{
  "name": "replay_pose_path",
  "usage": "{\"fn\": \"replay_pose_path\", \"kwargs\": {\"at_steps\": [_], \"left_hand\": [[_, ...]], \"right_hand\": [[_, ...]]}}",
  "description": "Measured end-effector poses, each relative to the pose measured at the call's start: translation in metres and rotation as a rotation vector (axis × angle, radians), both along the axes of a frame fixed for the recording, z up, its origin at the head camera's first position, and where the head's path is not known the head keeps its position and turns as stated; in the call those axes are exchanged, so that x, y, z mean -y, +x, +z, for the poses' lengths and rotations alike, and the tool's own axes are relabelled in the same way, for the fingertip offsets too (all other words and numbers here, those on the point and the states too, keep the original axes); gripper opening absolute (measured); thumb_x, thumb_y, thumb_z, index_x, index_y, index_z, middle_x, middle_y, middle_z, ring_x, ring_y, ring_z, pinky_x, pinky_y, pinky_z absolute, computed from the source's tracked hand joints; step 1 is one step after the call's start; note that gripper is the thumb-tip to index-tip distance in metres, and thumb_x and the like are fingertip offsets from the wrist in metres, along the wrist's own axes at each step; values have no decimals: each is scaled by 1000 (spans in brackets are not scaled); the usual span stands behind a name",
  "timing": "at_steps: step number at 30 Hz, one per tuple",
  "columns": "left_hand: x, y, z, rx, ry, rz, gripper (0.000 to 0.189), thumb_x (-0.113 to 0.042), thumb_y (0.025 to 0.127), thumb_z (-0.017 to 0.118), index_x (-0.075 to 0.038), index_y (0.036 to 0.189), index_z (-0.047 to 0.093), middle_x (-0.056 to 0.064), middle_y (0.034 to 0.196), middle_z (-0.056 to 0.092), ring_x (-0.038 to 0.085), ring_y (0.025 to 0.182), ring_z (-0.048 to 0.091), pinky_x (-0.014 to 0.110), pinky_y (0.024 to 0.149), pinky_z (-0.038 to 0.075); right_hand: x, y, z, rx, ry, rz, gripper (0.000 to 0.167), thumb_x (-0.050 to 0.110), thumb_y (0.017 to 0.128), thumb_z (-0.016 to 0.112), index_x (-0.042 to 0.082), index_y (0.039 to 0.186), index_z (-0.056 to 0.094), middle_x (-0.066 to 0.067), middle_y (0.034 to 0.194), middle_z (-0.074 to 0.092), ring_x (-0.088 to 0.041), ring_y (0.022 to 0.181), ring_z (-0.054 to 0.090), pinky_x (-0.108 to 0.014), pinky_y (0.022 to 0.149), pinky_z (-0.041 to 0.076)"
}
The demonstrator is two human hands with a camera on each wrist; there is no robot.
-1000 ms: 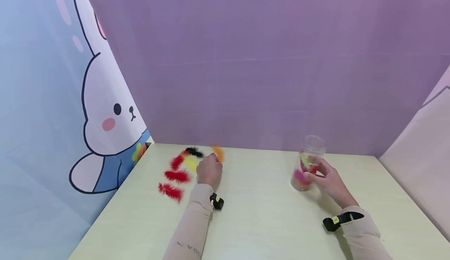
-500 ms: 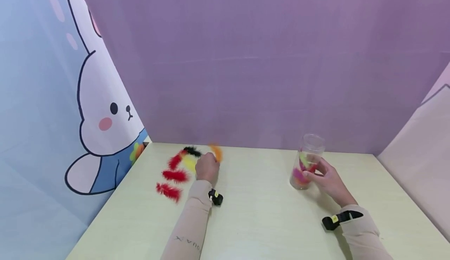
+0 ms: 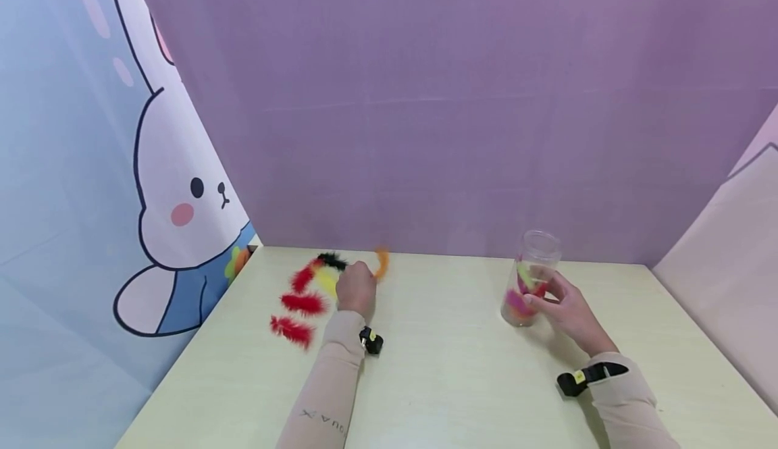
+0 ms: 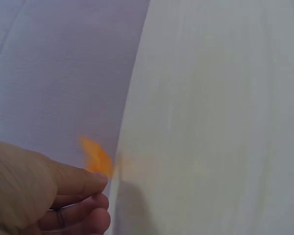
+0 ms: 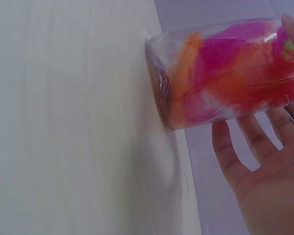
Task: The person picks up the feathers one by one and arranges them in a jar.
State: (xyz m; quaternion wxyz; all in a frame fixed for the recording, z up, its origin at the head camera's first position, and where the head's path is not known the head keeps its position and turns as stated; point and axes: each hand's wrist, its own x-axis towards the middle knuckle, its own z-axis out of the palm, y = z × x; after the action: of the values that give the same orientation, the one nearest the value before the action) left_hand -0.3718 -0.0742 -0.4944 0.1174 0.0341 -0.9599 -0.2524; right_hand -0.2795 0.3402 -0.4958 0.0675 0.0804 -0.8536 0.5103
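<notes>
Between thumb and fingers my left hand (image 3: 356, 289) pinches an orange feather (image 4: 97, 157), which sticks up past the fingertips. Beside that hand lie a yellow feather (image 3: 326, 280), partly hidden by it, and a black feather (image 3: 331, 260). My right hand (image 3: 571, 310) grips a clear plastic jar (image 3: 540, 246) that stands upright on the table. In the right wrist view, magenta feathers (image 5: 218, 58) and orange feathers (image 5: 186, 63) fill the jar's lower part, with red and a little green higher up.
Further left on the pale table (image 3: 444, 368) lie several red feathers, one of them a red feather (image 3: 292, 331) nearest to me. A purple cloth (image 3: 462, 111) rises behind the table's far edge. To the left hangs a blue cloth with a cartoon rabbit (image 3: 182, 165).
The orange feather in my left hand has bent and swung slightly to the right. The left hand has shifted only a little. My right hand and the jar stay in place.
</notes>
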Motion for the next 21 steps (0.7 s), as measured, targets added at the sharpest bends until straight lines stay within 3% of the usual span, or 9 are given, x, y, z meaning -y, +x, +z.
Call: {"fn": "replay_pose_path", "kwargs": {"at_steps": [6, 11, 18, 21], "left_hand": [[-2, 0, 6, -40, 5, -22, 16, -7, 96, 65, -5, 89, 79, 11, 80, 77, 29, 63, 71, 41, 53, 56], [-4, -1, 7, -82, -15, -55, 16, -5, 95, 66, -6, 88, 80, 11, 81, 77, 28, 65, 72, 40, 55, 57], [-8, 3, 17, -98, 8, -100, 17, -1, 96, 64, -5, 100, 80, 14, 98, 78, 31, 84, 75, 43, 69, 62], [-10, 4, 20, -109, -4, -119, 18, 0, 96, 63, -6, 99, 80, 13, 102, 78, 29, 85, 75, 40, 67, 61]], "right_hand": [[0, 0, 1, 5, 6, 0, 66, 35, 97, 71, 14, 152, 42, -17, 146, 54, 0, 117, 56, -18, 91, 49], [0, -2, -4, 4, 11, -2, 65, 36, 97, 71, 16, 151, 42, -8, 140, 57, -2, 116, 57, -18, 91, 49], [0, -5, -8, 3, 8, 1, 64, 37, 97, 71, 17, 151, 43, -7, 140, 57, 2, 115, 56, -19, 91, 49], [0, -6, -9, 4, 15, 1, 64, 37, 97, 70, 17, 152, 42, -10, 142, 56, 0, 116, 55, -19, 91, 49]]}}
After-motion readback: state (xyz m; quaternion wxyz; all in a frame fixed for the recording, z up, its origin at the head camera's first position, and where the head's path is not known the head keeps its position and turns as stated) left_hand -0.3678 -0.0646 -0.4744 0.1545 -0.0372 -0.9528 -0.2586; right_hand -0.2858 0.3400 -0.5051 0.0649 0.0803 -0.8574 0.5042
